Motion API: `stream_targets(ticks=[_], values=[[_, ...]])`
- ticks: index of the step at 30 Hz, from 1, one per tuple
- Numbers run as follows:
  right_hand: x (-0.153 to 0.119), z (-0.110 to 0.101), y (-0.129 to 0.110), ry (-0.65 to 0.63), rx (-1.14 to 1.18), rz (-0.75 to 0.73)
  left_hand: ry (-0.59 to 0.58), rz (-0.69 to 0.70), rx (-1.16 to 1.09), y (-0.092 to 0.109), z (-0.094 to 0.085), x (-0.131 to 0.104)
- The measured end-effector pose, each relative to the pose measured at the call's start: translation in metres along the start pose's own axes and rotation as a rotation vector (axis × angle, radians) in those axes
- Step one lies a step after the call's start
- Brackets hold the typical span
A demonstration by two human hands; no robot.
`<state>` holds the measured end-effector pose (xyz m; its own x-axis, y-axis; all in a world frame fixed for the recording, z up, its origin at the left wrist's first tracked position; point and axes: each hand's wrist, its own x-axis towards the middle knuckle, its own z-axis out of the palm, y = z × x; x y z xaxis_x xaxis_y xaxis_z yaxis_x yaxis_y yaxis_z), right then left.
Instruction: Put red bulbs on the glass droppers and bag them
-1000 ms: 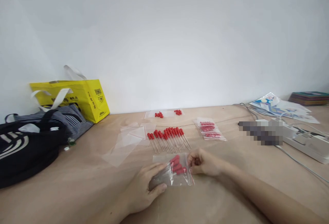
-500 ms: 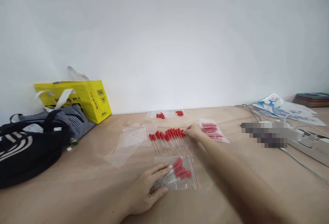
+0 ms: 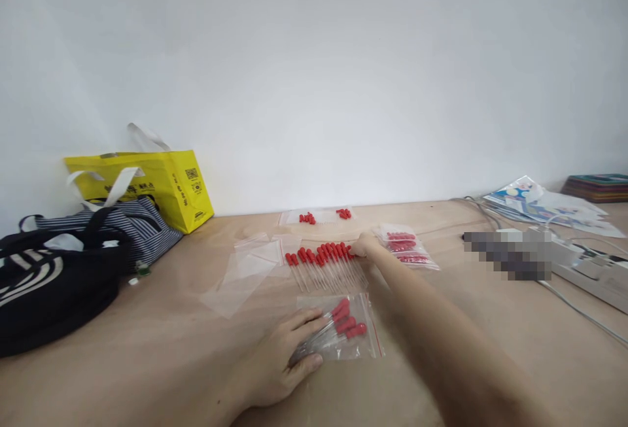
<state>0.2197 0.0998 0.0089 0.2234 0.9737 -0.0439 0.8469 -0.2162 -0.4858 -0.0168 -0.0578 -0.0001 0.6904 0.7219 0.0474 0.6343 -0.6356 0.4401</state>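
My left hand (image 3: 287, 355) rests at the front on a clear zip bag (image 3: 366, 342), its fingers and thumb closed around the glass ends of several red-topped droppers (image 3: 346, 324) inside. Farther back, a row of loose droppers (image 3: 324, 263) lies with the red bulbs pointing away from me. My right hand (image 3: 364, 245) is at the right end of that row, its fingers closed by the last red bulb; what they hold is hidden. Flat empty zip bags (image 3: 245, 273) lie left of the row. Filled bags (image 3: 409, 250) with red bulbs are stacked just right of my right hand.
Another bag (image 3: 326, 216) with red bulbs lies by the wall. At the left are a yellow bag (image 3: 189, 191), a striped bag (image 3: 147, 227) and a black bag (image 3: 53, 290). Right: a power strip (image 3: 596, 276), cables, printed packets (image 3: 549, 208) and stacked boards (image 3: 596, 188).
My right hand has shifted very slightly and its fingers have curled more by the end of the row. My left hand stays on the bag. The view has moved slightly.
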Motion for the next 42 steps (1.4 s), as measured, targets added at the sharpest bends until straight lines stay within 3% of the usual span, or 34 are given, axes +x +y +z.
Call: stream_targets(ticks=[4,9,18,23,27,31,36,42], values=[[-0.006,-0.003,0.000,-0.023,0.022,0.048,0.004,0.006,-0.004,0.000,0.000,0.000],[-0.007,0.001,-0.003,0.018,0.126,-0.026,-0.003,-0.002,-0.007,0.000,0.000,-0.001],[0.007,0.023,-0.002,-0.132,0.328,-0.034,-0.014,-0.007,-0.011,0.001,0.000,-0.002],[-0.001,0.010,-0.001,-0.090,0.528,-0.024,-0.015,-0.011,-0.014,0.001,0.001,-0.002],[-0.019,-0.015,0.012,0.012,0.728,-0.076,-0.005,-0.003,-0.032,0.001,0.000,-0.002],[-0.050,-0.028,0.041,0.152,0.897,-0.128,0.021,0.004,-0.035,0.003,0.000,0.000],[-0.094,-0.017,0.075,0.177,1.073,-0.095,0.071,-0.032,-0.013,0.003,0.005,0.001],[-0.124,0.002,0.079,0.073,1.280,0.030,0.099,-0.038,0.013,0.000,0.009,0.001]])
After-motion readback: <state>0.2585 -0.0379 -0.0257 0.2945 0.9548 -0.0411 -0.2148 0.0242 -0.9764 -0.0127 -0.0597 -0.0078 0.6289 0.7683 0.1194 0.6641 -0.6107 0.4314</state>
